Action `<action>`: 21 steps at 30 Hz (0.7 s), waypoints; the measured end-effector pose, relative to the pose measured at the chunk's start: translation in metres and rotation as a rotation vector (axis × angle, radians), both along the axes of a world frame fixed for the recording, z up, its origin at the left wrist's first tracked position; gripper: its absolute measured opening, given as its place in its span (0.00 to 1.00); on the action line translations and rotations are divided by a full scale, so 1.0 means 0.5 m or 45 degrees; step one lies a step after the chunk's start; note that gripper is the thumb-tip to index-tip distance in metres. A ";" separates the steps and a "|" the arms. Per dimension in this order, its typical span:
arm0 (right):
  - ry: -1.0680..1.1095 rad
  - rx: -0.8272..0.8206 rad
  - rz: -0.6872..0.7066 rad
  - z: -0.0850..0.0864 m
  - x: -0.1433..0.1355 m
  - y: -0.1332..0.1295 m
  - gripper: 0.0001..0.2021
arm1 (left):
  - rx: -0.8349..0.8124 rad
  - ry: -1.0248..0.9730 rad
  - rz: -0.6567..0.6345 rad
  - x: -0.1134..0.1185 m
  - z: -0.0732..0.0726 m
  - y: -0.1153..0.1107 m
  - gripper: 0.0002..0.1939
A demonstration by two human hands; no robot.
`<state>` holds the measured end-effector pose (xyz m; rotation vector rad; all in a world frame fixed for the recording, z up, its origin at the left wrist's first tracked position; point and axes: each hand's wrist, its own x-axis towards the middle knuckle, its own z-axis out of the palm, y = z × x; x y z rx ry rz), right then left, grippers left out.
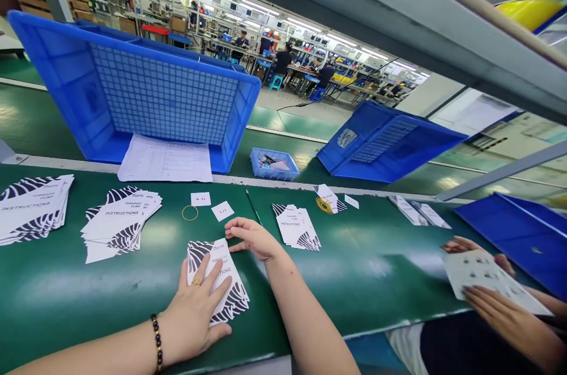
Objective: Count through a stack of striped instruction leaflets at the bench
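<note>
My left hand (195,310) lies flat with spread fingers on a small stack of zebra-striped instruction leaflets (230,298) on the green table (376,268). My right hand (250,237) rests at the stack's upper right corner, fingertips touching its top edge. Left of the stack lie a fanned pile of the same leaflets (119,221) and a bigger pile (31,206). Another small pile (296,227) sits to the right. Two small white paper slips (211,205) and a rubber band (190,213) lie just beyond the stack.
A tilted blue crate (133,91) holds a printed sheet (166,159) at the back. A small blue tray (274,163) and another tilted crate (385,142) stand further right. At the right edge a co-worker's hands (496,298) hold a printed sheet. A pen (253,206) lies nearby.
</note>
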<state>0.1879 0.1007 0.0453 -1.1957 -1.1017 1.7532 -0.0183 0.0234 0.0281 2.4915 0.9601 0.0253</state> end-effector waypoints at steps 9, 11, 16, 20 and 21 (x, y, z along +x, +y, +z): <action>0.177 -0.130 -0.209 -0.039 -0.003 0.011 0.17 | -0.080 -0.347 0.326 0.003 -0.024 0.041 0.27; 0.176 -0.135 -0.212 -0.042 -0.003 0.013 0.18 | -0.097 -0.379 0.372 0.005 -0.026 0.047 0.28; 0.037 -0.136 -0.161 -0.041 -0.018 0.008 0.19 | -0.107 -0.346 0.380 0.009 -0.021 0.052 0.32; -0.126 -0.110 -0.010 -0.049 -0.035 0.000 0.17 | -0.100 -0.397 0.380 0.008 -0.026 0.049 0.33; -0.157 -0.081 0.028 -0.050 -0.038 -0.002 0.17 | -0.111 -0.431 0.388 0.008 -0.029 0.050 0.32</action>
